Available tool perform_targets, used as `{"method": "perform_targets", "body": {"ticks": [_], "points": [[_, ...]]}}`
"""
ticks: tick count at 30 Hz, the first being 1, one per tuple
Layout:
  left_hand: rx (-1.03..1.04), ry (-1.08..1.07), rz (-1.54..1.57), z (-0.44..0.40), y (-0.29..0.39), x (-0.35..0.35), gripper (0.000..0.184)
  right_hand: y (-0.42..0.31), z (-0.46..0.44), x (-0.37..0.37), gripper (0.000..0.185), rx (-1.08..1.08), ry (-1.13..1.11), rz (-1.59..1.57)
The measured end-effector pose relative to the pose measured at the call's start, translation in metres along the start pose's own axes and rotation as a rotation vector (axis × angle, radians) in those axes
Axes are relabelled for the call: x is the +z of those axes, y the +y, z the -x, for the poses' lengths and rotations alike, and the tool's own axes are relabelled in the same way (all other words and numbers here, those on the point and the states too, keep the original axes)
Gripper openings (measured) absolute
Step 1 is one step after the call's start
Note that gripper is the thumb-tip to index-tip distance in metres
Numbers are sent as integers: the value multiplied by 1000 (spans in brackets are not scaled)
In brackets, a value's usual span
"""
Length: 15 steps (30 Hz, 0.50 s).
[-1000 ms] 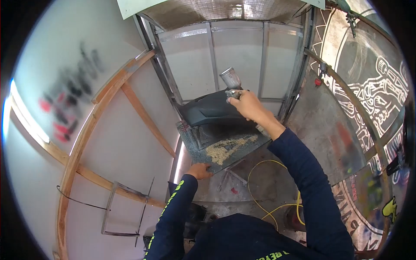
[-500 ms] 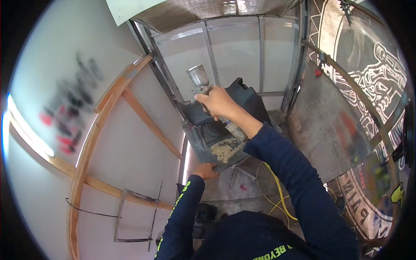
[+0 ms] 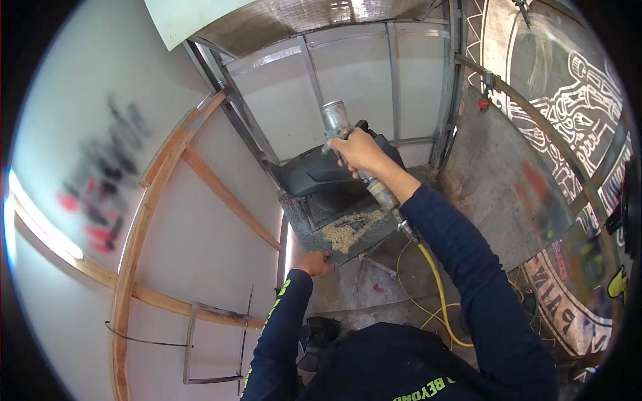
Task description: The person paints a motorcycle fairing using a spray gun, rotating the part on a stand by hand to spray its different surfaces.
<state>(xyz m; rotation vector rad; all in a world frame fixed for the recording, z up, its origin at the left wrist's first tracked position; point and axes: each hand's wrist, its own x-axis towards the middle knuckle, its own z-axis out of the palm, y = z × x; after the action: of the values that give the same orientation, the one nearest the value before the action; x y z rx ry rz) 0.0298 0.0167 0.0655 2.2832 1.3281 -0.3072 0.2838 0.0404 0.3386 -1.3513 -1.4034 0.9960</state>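
My right hand [image 3: 364, 152] is wrapped round the handle of a spray gun [image 3: 336, 120] with a metal paint cup on top. Below its grip hangs a cylindrical fitting [image 3: 382, 195], joined to a yellow air hose [image 3: 432, 264]. Behind and under the gun lies a dark moulded panel [image 3: 314, 175], partly hidden by my hand and the gun. It rests on a worn grey board [image 3: 309, 234] with crumbly tan residue [image 3: 342, 235] on top. At the board's near left corner, my left hand [image 3: 313, 263] grips the edge, fingertips on top.
A wooden frame [image 3: 160, 180] stands along the white left wall, with a thin metal frame [image 3: 190, 344] below it. At right leans a large grey sheet [image 3: 508, 194]. The yellow hose loops across the floor beside my right arm. A pale hood [image 3: 194, 20] overhangs the back.
My right hand has moved the spray gun to the right across the panel, uncovering more of its left part. My left hand stays at the board's corner. The view has shifted slightly.
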Motion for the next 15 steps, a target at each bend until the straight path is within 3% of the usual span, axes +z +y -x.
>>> {"method": "perform_targets", "body": {"ticks": [15], "points": [[16, -25, -31, -8, 1, -7, 68, 28, 2, -101, 38, 8, 271, 280]]}}
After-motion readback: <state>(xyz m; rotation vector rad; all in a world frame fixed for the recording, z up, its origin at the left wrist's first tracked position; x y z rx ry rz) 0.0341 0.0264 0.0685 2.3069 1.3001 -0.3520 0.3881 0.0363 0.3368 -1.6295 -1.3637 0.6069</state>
